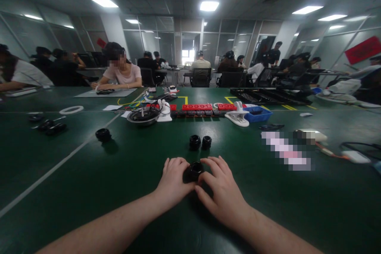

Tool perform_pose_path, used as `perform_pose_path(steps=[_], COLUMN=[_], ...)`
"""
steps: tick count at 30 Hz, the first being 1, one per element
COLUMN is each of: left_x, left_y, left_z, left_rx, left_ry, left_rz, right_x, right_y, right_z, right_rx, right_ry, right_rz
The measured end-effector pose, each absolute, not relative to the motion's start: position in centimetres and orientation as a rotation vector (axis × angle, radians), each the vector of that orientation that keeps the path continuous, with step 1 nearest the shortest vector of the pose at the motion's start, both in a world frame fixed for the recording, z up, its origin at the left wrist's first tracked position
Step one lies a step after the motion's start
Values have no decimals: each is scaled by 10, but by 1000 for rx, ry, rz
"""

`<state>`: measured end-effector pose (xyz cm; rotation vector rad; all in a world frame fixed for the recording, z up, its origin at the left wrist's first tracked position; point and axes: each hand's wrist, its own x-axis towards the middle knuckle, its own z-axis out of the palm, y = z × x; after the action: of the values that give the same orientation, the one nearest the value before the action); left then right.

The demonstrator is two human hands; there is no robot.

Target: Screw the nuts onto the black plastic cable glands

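Observation:
A hollow black round fitting [195, 169], shiny and open at the top, stands between my hands just above the green table. My left hand [175, 174] wraps round its left side, with the thumb at the near side and the fingers behind. From the right, my right hand [218, 182] curves its fingers against the fitting's rim and side, its thumb lower and nearer me. Beyond them stand a similar black fitting [195, 142] and a smaller one [206, 142], side by side. Another black fitting [103, 135] sits apart to the left.
Across the green table [143, 143] run red socket strips [197, 107], with a metal bowl of cables [143, 115], white clamps [237, 115] and a blue tray [258, 114]. Black parts [50, 126] lie left; a cabled white device [314, 135] lies right. A person [122, 73] works opposite.

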<state>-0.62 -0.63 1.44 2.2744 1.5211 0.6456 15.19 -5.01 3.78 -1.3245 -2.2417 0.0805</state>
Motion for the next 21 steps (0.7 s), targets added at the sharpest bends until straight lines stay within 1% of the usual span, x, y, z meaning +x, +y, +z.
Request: perform_pose_path(steps=[10, 21], left_x=[-6, -2], left_y=[-6, -12], left_z=[16, 20], left_rx=[2285, 2339], left_ry=[1532, 1497], left_rz=[619, 623], right_x=[155, 149], right_y=[-44, -40], right_z=[36, 36], right_rx=[-1454, -1541], right_ry=[-2173, -2116], right_rz=[-32, 65])
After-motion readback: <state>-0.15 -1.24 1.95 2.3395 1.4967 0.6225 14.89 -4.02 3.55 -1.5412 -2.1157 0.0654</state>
